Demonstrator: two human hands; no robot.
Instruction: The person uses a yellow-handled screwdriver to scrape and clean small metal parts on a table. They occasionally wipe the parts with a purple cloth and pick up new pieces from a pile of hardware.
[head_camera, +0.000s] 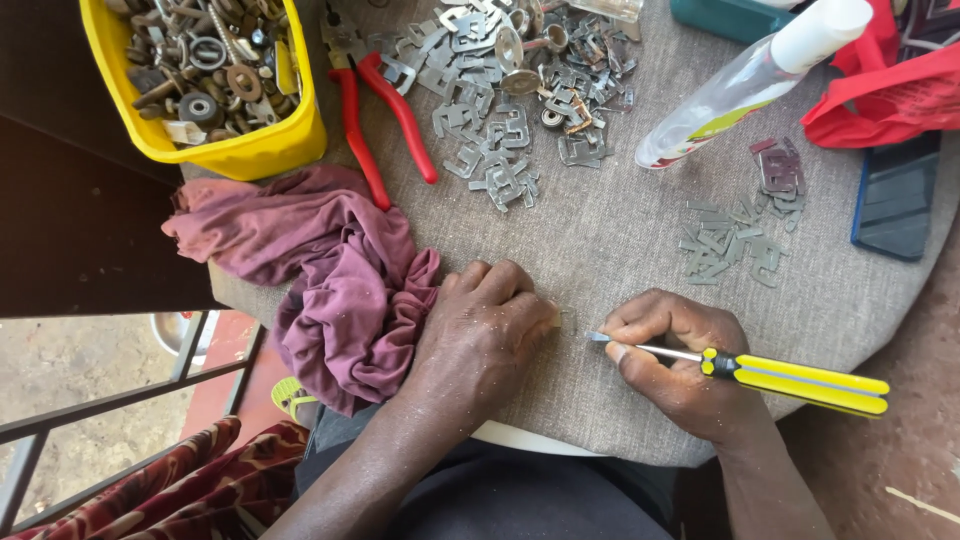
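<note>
Right hand (675, 365) grips yellow screwdriver (760, 372); left hand (485, 325) curled, perhaps pinching something small.

On the round table (620, 250), a cloth (340, 280) lies left of the left hand (480, 335); a tub (215, 85) of hardware sits behind the cloth, pliers (375, 110) and loose clips (500, 110) to the tub's right. The right hand (675, 360) holds a screwdriver (770, 375) right of the left hand.

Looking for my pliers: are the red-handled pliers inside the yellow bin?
No, the red-handled pliers lie on the table beside the yellow bin.
</note>
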